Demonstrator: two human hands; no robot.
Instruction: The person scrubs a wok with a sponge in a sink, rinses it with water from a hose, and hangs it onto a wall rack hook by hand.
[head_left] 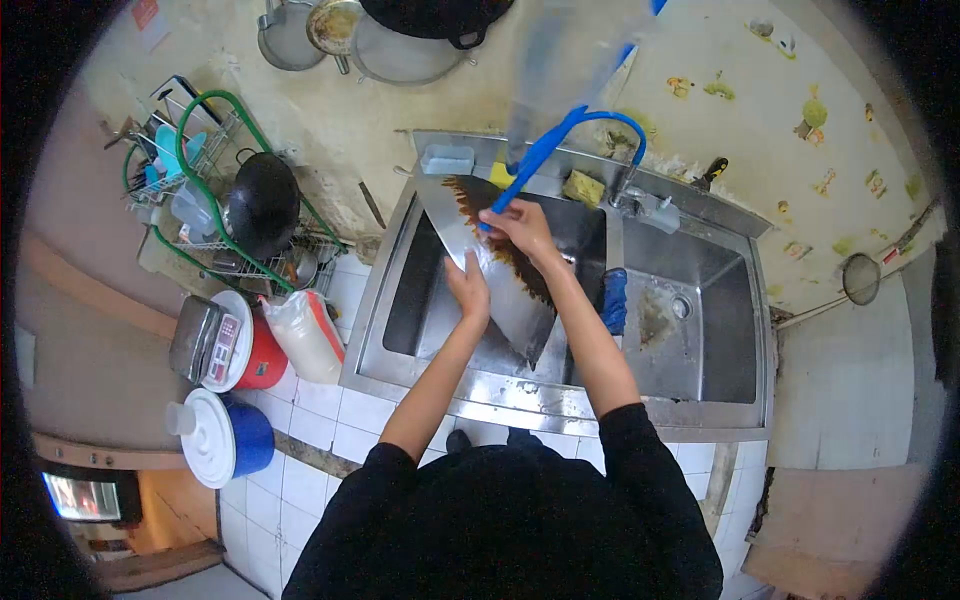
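At the centre of the dial, a thin, glossy metal sheet (508,300) is held slantwise over the left basin (402,320) of a stainless-steel sink (540,402), its tapering tip pointed toward five o'clock. Its right side is marked by a brown band with a jagged, saw-toothed outline. A smooth, flexible blue hose (545,152) is grasped near its end by the right hand (522,228), whose grip is closed around it; the hose is curved toward the metal tap (622,190) at one o'clock. The left hand (468,290) is laid against the sheet; whether its grip is clenched on the edge cannot be told. A porous yellow sponge (583,188) is set near the tap, a crumpled blue bundle (615,302) is placed at three o'clock, and a round, dark wok (265,205) is propped against a wire rack at ten.
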